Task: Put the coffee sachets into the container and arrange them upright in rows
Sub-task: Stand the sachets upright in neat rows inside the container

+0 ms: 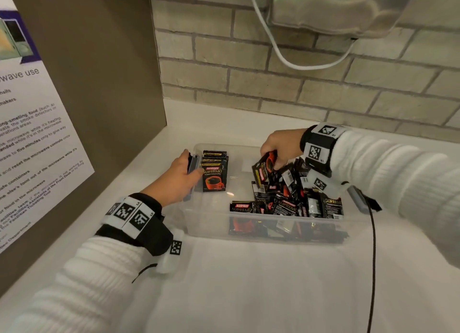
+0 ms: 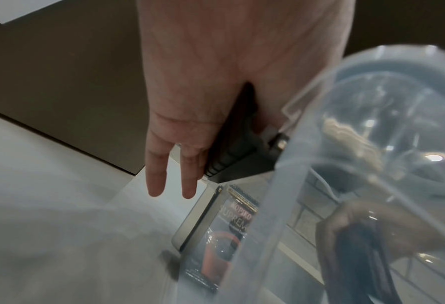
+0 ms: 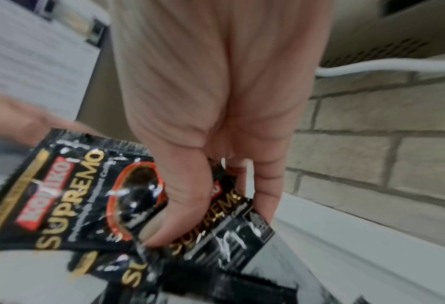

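Observation:
A clear plastic container (image 1: 206, 220) stands on the white counter. Against its left wall is a short upright row of black Kopiko Supremo sachets (image 1: 214, 176), seen through the plastic in the left wrist view (image 2: 224, 236). A loose pile of sachets (image 1: 293, 198) fills its right side. My left hand (image 1: 184, 176) grips the container's left wall at the latch (image 2: 242, 156), thumb by the row, two fingers (image 2: 156, 181) straight outside. Above the pile, my right hand (image 1: 273, 153) pinches a few sachets (image 1: 262, 171) (image 3: 68, 195) between thumb (image 3: 174, 216) and fingers.
A brown cabinet panel with a printed notice (image 1: 37, 133) rises at the left. The brick wall (image 1: 273, 84) with a looping white cable (image 1: 286, 56) runs behind. A black cable (image 1: 373, 258) trails over the counter (image 1: 249, 283) at the right.

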Motion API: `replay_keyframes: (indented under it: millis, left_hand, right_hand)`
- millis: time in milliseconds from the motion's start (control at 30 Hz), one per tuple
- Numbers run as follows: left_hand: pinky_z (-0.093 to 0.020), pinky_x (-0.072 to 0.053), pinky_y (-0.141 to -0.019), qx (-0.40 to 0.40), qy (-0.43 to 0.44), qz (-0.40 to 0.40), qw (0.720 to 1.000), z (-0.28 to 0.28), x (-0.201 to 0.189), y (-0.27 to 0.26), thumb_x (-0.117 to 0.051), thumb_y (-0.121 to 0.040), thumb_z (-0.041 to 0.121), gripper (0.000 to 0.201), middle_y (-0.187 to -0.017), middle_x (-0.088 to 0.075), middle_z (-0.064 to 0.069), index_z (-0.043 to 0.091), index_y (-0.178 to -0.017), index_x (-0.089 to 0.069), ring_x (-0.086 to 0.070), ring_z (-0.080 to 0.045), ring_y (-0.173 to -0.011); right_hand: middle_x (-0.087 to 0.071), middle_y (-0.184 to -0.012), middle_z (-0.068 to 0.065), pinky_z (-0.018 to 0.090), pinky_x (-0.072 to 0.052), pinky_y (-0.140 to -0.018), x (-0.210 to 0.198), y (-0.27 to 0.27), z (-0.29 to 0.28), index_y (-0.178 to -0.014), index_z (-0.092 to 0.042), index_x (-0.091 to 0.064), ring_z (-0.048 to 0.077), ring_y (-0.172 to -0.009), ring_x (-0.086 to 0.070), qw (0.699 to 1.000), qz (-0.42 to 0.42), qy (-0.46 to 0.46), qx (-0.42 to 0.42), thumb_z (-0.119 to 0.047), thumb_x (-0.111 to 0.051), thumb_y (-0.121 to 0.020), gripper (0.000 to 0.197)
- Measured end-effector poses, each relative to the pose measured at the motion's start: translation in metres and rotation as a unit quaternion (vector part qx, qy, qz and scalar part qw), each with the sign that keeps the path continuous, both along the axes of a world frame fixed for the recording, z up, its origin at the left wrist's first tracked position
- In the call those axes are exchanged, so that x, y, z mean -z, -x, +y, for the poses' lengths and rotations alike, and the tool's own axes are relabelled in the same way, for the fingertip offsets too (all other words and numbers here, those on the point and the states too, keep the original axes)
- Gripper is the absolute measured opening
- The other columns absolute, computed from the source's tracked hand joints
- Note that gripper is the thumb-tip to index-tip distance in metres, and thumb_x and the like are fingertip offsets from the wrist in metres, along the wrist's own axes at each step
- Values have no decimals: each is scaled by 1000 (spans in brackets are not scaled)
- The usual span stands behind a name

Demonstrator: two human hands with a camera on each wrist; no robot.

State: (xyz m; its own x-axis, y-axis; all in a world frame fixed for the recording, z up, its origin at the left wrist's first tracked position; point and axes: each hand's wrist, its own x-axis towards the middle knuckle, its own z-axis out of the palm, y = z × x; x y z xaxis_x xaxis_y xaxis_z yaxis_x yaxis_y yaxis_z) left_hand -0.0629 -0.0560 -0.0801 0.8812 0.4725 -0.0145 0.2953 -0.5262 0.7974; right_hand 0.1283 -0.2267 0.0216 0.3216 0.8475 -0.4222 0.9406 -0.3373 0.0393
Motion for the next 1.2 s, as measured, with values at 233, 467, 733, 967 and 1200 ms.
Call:
replay_keyframes:
  millis: [233,467,733,967,1200]
  left_hand:
    - [-31,-42,-76,-6,-59,22,998,0,-6,-2,-46,-96,28,16,-121,-45,-20,14,-101,-39,-47,-21,-93]
    - [-35,-16,-116,-8,-107,-79,991,-35,-40,1,-45,-93,45,59,-151,-27,0,19,-144,-31,-18,-17,-141]
    - [-35,-39,-107,63,258,-147,953,-76,-44,-7,-57,-80,59,66,-128,-59,0,22,-134,-45,-54,-13,-119]
    - [-37,-56,-84,81,356,-167,916,-78,-42,-7,-65,-78,18,69,-126,-58,-4,27,-136,-29,-62,-20,-110]
    - [-47,-52,-91,68,394,-141,906,-74,-41,-10,-54,-92,20,40,-126,-60,-12,16,-132,-46,-61,-29,-111]
  right_hand:
    - [-58,-89,8,25,-37,-68,-24,-7,-49,-104,-3,-61,22,-87,-53,946,7,-300,121,-7,-62,-85,20]
    - [-66,-108,6,36,-53,-82,-19,20,-73,-110,-15,-58,21,-99,-62,735,320,-524,288,-1,-62,-84,30]
    - [-63,-115,12,48,-49,-91,34,73,-41,-113,-7,-53,28,-107,-60,568,552,-516,326,0,-53,-89,26]
    - [-62,-114,17,38,-53,-76,58,90,-14,-122,-2,-49,27,-97,-62,485,559,-548,389,-11,-42,-98,26]
    - [-67,-108,15,43,-55,-82,70,106,-2,-105,-10,-58,24,-91,-65,515,512,-554,407,-22,-41,-99,21]
